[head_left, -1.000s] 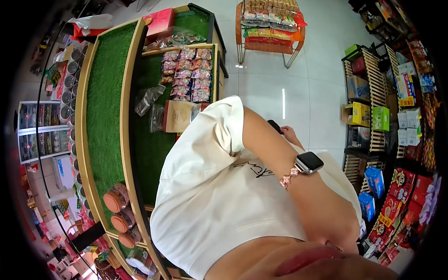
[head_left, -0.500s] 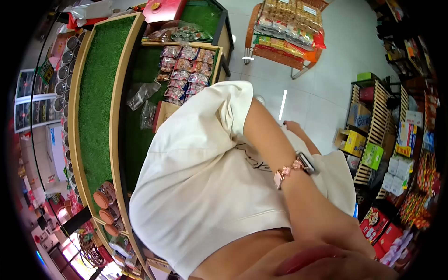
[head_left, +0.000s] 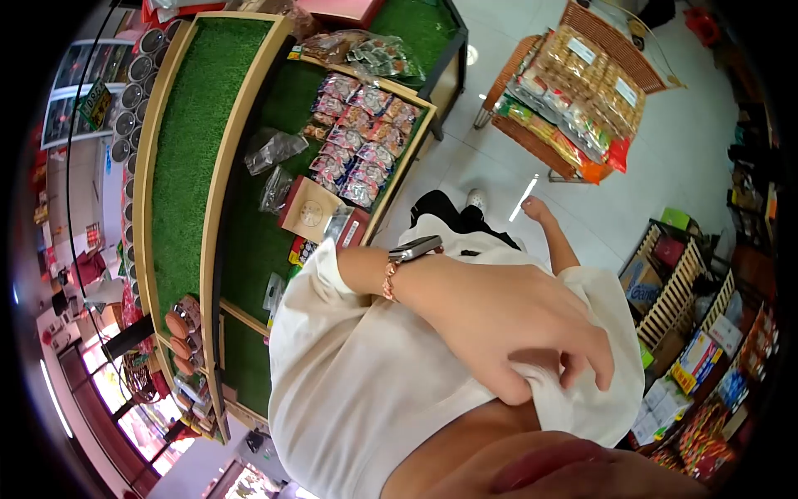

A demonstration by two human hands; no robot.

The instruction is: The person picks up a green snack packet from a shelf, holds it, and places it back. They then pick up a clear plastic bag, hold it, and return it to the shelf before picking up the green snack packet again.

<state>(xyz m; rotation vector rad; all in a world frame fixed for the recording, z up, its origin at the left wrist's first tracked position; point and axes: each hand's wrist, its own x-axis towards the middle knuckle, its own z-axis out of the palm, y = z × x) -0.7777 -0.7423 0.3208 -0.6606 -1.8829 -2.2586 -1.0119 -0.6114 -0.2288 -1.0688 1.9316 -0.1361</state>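
Observation:
I look straight down my own body in a shop. My left hand [head_left: 532, 341] reaches across my chest and its fingers pinch a fold of my white shirt [head_left: 366, 391] near the right shoulder. A watch with a pink strap [head_left: 413, 249] sits on that wrist. My right hand [head_left: 536, 208] hangs low at my side above the tiled floor, far from the shelves; it is too small to tell whether the fingers hold anything. My dark trousers and one shoe [head_left: 475, 200] show below the shirt hem.
A tiered display with green turf [head_left: 187, 141] stands at my left, holding snack packets [head_left: 357, 137], a brown box [head_left: 309, 212] and round tins [head_left: 179, 324]. A wire rack of packaged goods [head_left: 582, 108] stands ahead. Wooden shelves with boxes [head_left: 673, 291] line the right.
My left arm has come down from beside my face, and the hand now grips the shirt at my chest. The view has swung, so the display and rack sit more slanted.

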